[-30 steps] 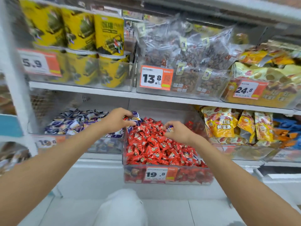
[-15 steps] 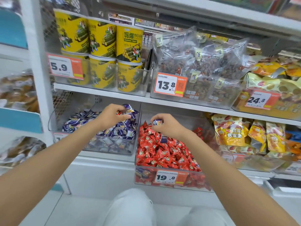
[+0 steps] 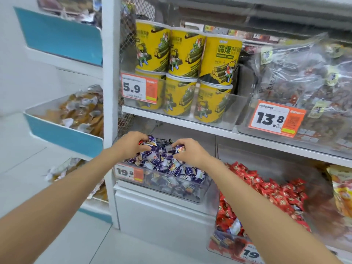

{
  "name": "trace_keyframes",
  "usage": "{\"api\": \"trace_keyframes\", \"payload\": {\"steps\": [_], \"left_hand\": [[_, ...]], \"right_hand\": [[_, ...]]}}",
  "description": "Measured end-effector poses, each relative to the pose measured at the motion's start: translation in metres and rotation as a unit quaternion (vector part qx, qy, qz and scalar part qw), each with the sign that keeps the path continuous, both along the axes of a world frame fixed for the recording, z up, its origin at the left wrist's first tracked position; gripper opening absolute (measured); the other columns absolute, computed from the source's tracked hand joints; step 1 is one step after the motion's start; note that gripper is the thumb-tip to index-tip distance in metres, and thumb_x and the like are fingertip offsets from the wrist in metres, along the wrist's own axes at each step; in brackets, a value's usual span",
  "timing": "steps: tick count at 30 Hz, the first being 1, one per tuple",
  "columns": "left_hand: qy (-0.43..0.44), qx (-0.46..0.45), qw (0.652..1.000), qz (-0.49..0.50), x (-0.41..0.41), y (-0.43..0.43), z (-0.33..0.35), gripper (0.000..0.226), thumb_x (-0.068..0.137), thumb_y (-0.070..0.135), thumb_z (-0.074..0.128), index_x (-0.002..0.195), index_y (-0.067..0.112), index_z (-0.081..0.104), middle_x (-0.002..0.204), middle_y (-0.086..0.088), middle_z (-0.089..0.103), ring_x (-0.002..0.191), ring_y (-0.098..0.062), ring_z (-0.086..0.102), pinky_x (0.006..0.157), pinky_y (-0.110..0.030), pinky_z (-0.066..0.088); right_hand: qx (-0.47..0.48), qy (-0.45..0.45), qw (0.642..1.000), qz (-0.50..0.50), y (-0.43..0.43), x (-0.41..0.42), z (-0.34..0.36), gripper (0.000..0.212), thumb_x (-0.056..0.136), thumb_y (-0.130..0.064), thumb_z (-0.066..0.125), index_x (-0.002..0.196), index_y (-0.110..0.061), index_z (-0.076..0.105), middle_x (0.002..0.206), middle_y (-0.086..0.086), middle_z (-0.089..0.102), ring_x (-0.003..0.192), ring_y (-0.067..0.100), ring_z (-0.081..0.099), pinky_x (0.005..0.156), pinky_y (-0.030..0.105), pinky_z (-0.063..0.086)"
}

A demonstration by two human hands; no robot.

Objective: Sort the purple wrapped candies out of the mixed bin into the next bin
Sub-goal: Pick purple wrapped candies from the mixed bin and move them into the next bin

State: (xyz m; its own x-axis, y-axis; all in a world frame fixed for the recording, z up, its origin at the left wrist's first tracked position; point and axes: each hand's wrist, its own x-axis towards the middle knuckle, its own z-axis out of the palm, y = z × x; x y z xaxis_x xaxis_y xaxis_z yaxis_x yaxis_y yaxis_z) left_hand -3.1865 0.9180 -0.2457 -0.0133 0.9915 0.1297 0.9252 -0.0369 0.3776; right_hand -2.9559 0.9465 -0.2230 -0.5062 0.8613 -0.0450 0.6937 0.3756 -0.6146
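White shop shelving fills the view, yellow snack tubs (image 3: 187,54) at twelve o'clock. Half a second ago the right hand (image 3: 192,152) was over the clear bin of red wrapped candies (image 3: 266,191), now at four o'clock; it has since crossed to join the left hand (image 3: 131,143) above the clear bin of purple wrapped candies (image 3: 171,168). Each hand pinches a purple wrapped candy (image 3: 180,149), seemingly about to drop it there.
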Motion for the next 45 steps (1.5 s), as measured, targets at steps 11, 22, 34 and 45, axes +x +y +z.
{"api": "trace_keyframes", "payload": {"steps": [11,22,34,45], "left_hand": [[-0.181,-0.065,0.978,-0.078,0.001,0.009,-0.022,0.101,0.079,0.03,0.079,0.149,0.044,0.007,0.162,0.002,0.001,0.149,-0.017,0.005,0.107,-0.023,0.022],[-0.209,-0.007,0.978,-0.003,-0.02,0.011,-0.046,0.057,0.091,0.024,0.066,0.143,0.02,0.044,0.147,-0.001,0.046,0.134,-0.018,0.044,0.109,-0.031,0.036],[-0.18,0.026,0.982,0.06,-0.008,0.047,-0.063,0.034,0.087,0.012,0.069,0.118,0.026,0.069,0.091,0.001,0.073,0.041,0.0,0.051,0.041,-0.019,0.035],[-0.176,0.042,0.983,-0.02,0.061,-0.014,-0.01,0.041,0.081,0.035,0.075,0.118,0.023,0.063,0.104,0.003,0.069,0.089,-0.015,0.066,0.083,-0.035,0.055]], "right_hand": [[-0.017,-0.071,0.995,0.064,0.022,0.019,-0.015,0.09,0.084,-0.035,0.075,0.154,-0.028,0.019,0.159,-0.003,0.025,0.144,0.018,0.028,0.114,0.034,0.029],[0.016,-0.077,0.995,0.056,0.025,0.026,-0.027,0.077,0.086,-0.028,0.072,0.151,-0.03,0.03,0.157,-0.003,0.029,0.143,0.019,0.029,0.114,0.035,0.03],[-0.007,-0.078,0.996,0.052,0.037,0.022,-0.037,0.068,0.089,-0.025,0.069,0.148,-0.028,0.035,0.156,-0.002,0.031,0.14,0.018,0.034,0.109,0.029,0.033],[0.113,0.007,0.993,-0.041,-0.019,0.082,0.005,0.037,0.091,-0.012,0.063,0.127,-0.019,0.061,0.132,0.0,0.057,0.12,0.015,0.053,0.095,0.019,0.035]]}}
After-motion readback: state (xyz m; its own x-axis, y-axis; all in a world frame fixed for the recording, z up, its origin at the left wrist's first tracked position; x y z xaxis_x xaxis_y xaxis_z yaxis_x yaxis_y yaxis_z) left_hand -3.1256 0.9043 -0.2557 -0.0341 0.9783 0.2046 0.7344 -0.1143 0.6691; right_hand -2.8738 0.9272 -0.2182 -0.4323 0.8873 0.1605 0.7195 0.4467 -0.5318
